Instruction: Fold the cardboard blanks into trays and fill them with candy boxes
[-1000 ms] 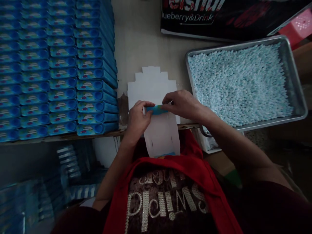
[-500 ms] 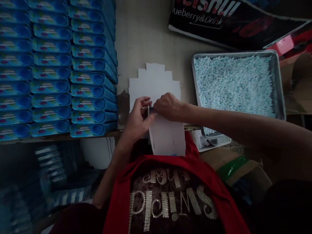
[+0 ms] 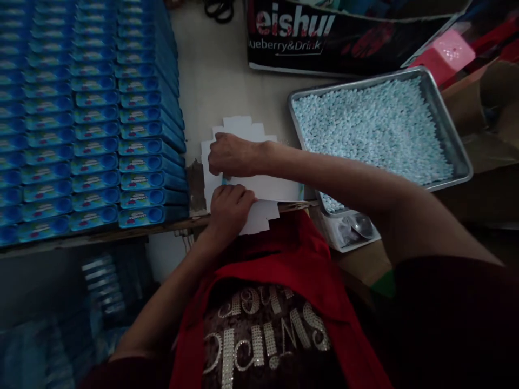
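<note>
White flat card pieces (image 3: 239, 127) with stepped edges lie at the table's front edge. A white folded carton (image 3: 275, 188) rests on them, a bit of blue showing at its ends. My left hand (image 3: 231, 208) is closed on the carton's near left end, fingers curled over it. Just beyond, my right hand (image 3: 231, 155) is curled with knuckles up at the carton's far left end, its forearm crossing above the card from the right. The fingertips of my right hand are hidden beneath it.
Stacked blue packs (image 3: 140, 162) fill the left of the table (image 3: 211, 65). At the right stands a metal tray (image 3: 466, 162) of small pale-blue pieces. Behind it are a black printed box (image 3: 292, 48) and a pink object (image 3: 446, 51). Black scissor handles (image 3: 219, 8) lie at the back.
The carton has turned from pointing toward me to lying sideways on the card. My right hand has moved left and beyond my left hand. The view has shifted too.
</note>
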### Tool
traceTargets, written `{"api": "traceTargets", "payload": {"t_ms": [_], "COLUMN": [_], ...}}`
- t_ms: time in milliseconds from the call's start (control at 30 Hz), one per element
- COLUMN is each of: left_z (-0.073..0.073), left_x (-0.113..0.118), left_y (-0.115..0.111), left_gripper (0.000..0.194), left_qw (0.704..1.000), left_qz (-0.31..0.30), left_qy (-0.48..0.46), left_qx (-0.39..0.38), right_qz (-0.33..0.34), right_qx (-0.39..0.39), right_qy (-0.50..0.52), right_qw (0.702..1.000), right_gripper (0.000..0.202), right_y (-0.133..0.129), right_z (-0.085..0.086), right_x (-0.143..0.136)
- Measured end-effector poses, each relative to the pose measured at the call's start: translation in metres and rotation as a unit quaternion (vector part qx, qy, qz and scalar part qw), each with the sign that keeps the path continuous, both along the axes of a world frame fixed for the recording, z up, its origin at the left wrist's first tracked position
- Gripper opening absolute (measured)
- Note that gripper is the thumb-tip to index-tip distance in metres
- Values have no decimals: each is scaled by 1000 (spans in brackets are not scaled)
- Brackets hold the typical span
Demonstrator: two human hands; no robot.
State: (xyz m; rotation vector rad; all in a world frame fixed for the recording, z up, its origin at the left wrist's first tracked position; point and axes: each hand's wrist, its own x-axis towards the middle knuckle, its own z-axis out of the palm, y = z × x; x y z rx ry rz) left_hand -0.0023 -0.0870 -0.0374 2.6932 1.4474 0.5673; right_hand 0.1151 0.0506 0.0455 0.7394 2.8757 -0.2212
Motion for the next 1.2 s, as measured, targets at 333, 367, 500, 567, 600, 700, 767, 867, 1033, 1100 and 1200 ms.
{"api": "traceTargets", "payload": {"t_ms": [333, 367, 500, 567, 600, 700, 767, 867, 1033, 1100, 1200], "left_z": [21, 20, 7, -3, -8, -19, -22, -20, -9, 0, 18], "left_x": [29, 28, 18, 13, 12, 15, 19, 21, 8, -1, -12], "left_y": [43, 45, 29, 13, 5, -5, -1, 9, 21, 27, 45], "left_gripper": [34, 31, 21, 26, 27, 34, 40, 45, 31, 17, 32], "left_qw": [958, 955, 985, 995, 996, 993, 987, 981, 978, 975, 955], "left_qz": [74, 79, 83, 35, 13, 24, 54, 56, 11, -47, -169], "left_qy": [93, 92, 32, 37, 50, 93, 118, 144, 132, 105, 83], "left_qx": [-261, -270, -148, -80, -66, -74, -95, -120, -160, -192, -230], "right_qz": [-234, -240, -265, -259, -258, -264, -272, -290, -300, -264, -132], "right_qx": [193, 191, 152, 130, 122, 106, 95, 58, -36, -120, -216], "right_qy": [194, 183, 144, 122, 108, 71, 51, 23, 16, 11, 89], "right_qw": [933, 934, 941, 949, 952, 956, 956, 955, 953, 957, 963], "right_gripper": [32, 35, 36, 31, 28, 25, 23, 23, 35, 36, 32], "right_y": [-166, -170, -162, -155, -153, -147, -144, -139, -130, -123, -105], "right_z": [-89, -102, -120, -114, -110, -99, -95, -93, -75, -54, -16], "right_x": [139, 140, 128, 123, 121, 117, 115, 109, 102, 110, 136]}}
